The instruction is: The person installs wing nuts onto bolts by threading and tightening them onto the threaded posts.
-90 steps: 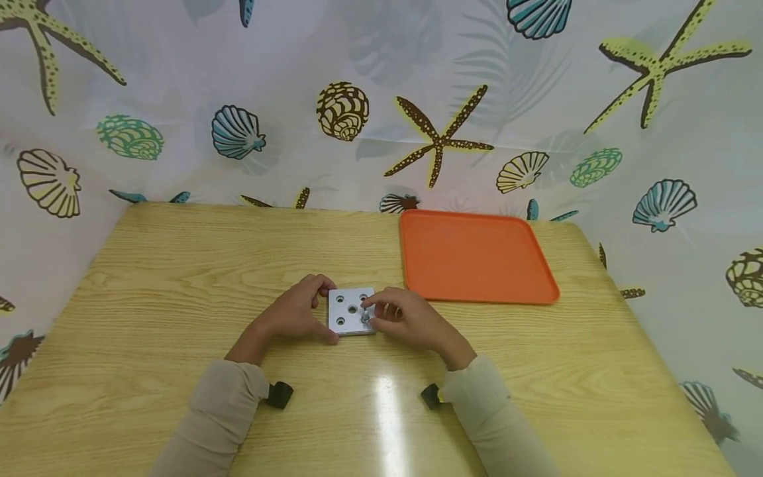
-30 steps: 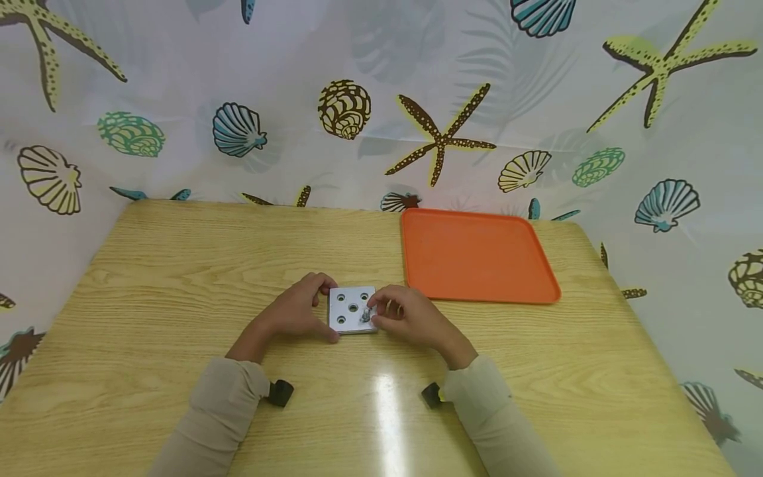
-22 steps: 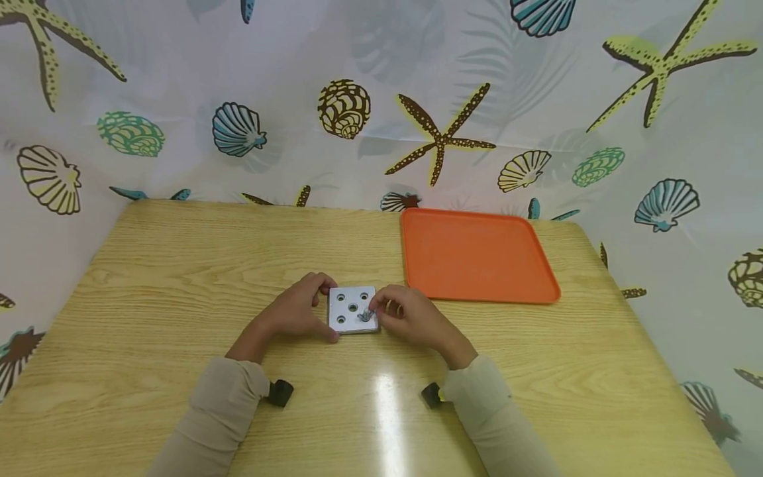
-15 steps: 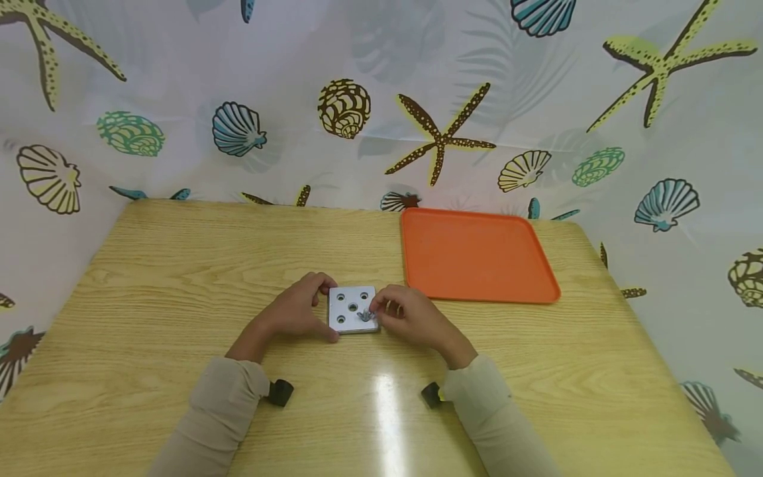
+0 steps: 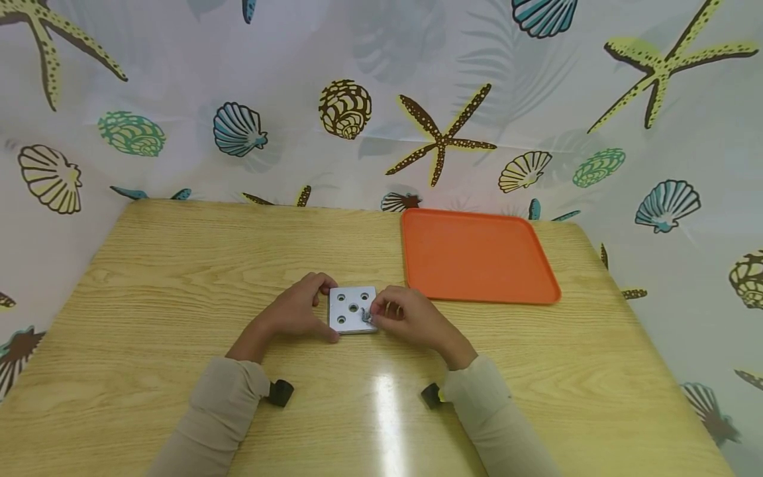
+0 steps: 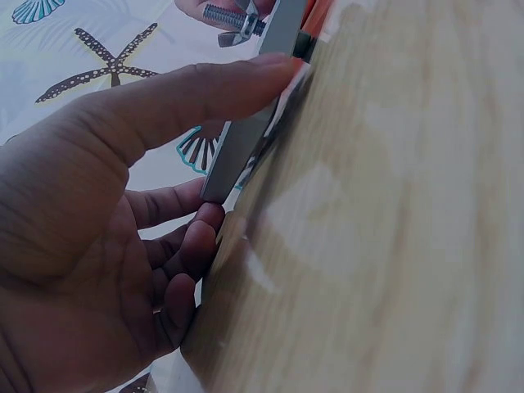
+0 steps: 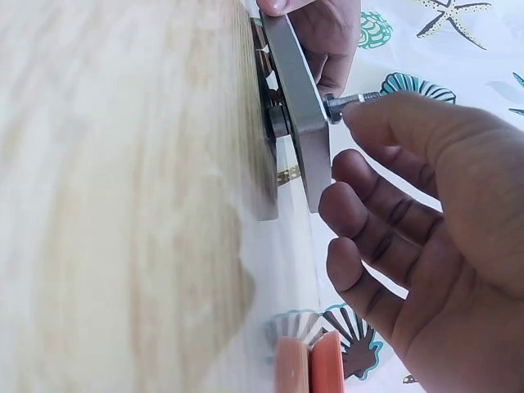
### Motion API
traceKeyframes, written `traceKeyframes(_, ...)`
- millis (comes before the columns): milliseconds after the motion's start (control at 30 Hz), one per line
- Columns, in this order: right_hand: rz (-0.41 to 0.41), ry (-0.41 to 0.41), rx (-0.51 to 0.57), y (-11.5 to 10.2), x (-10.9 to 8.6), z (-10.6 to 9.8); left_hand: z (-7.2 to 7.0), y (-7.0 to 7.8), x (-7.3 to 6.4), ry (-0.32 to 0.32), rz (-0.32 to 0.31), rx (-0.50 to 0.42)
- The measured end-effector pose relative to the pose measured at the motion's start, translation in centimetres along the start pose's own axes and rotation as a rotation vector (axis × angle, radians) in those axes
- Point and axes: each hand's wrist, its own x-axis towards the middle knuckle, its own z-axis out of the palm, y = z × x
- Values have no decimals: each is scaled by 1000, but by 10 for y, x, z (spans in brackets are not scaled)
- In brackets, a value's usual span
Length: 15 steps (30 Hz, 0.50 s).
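A square silver metal plate [image 5: 352, 318] with several holes is held slightly above the table. My left hand [image 5: 298, 310] grips its left side, thumb on the near edge and fingers on the far edge. A threaded bolt [image 6: 223, 16] sticks up through the plate's near right hole, carrying a wing nut [image 6: 237, 34]. My right hand [image 5: 408, 318] pinches the wing nut between thumb and forefinger; its other fingers are loosely bent in the right wrist view. Below the plate a bolt head [image 7: 279, 123] shows.
An orange tray [image 5: 479, 258] lies at the back right of the wooden table [image 5: 197, 265]. A cloth [image 5: 286, 66] printed with shells and starfish hangs behind the table and at its sides.
The wing nut's wings have turned to different angles between frames. My right fingertips came off it slightly and have closed on it again. My left hand and the plate have barely moved.
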Motion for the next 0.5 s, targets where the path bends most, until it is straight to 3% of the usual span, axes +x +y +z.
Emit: traceKeyframes(500, -28, -14, 51, 0, -2, 0, 0, 1, -1, -5, 15, -2)
